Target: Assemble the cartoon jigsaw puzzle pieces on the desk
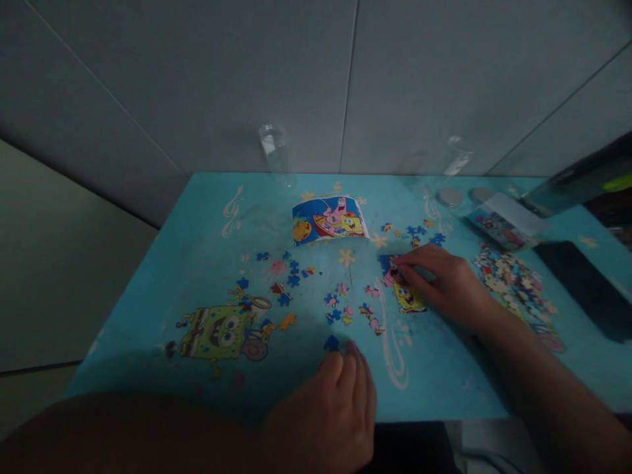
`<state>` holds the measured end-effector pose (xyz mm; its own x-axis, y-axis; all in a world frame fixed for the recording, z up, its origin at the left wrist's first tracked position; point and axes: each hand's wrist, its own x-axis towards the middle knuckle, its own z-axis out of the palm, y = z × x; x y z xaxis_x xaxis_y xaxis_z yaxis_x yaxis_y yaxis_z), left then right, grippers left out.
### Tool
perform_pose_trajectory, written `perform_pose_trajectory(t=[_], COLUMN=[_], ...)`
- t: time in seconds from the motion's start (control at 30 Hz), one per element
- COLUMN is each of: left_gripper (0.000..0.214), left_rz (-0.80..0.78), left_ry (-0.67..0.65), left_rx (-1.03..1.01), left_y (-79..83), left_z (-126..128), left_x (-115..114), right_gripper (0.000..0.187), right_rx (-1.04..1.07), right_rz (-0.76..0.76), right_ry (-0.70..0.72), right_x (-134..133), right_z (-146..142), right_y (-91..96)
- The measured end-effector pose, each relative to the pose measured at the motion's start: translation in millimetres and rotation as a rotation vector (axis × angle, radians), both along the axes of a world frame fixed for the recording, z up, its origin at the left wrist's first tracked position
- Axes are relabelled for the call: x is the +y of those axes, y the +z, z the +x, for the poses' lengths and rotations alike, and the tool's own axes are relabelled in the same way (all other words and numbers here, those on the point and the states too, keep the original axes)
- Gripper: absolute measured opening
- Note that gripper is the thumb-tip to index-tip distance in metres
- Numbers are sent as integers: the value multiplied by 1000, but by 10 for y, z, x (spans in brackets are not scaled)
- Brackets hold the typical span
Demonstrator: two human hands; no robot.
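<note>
While the right hand point(447, 280) lies flat on the blue table point(444, 368), its fingers point(412, 262) stretched out and pressing on a small joined patch of puzzle point(405, 289), the left hand point(330, 411) rests at the near edge with its fingers curled loosely, gripping nothing. Just past the left fingertips sits a single dark blue piece point(331, 343) (touching or only close, I cannot tell). Loose pieces point(345, 306) are scattered between the two hands and further left. A printed reference picture point(329, 220) lies beyond them, near the middle of the table. To the right of the right hand is a heap of unsorted pieces point(516, 280), with a clear box point(503, 224) behind it. Two clear tubes point(275, 151) stand at the far edge.
</note>
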<state>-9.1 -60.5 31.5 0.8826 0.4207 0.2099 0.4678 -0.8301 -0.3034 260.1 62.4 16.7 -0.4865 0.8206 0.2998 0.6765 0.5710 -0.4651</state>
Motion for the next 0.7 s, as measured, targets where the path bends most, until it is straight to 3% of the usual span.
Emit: perform_pose_trajectory(t=[0.2, 0.5, 0.7], left_gripper=[39, 35, 28], left_rz=[62, -48, -42], left_ry=[9, 194, 232], left_rx=[-3, -6, -56], left_y=[-84, -142, -188], left_z=[-5, 50, 74], left_x=[-51, 7, 94], right_gripper=[19, 17, 16], right_rx=[4, -12, -17], right_rz=[13, -4, 1], right_ry=[8, 21, 50], right_x=[-2, -13, -10], right_z=[-10, -9, -16], right_y=[1, -4, -21])
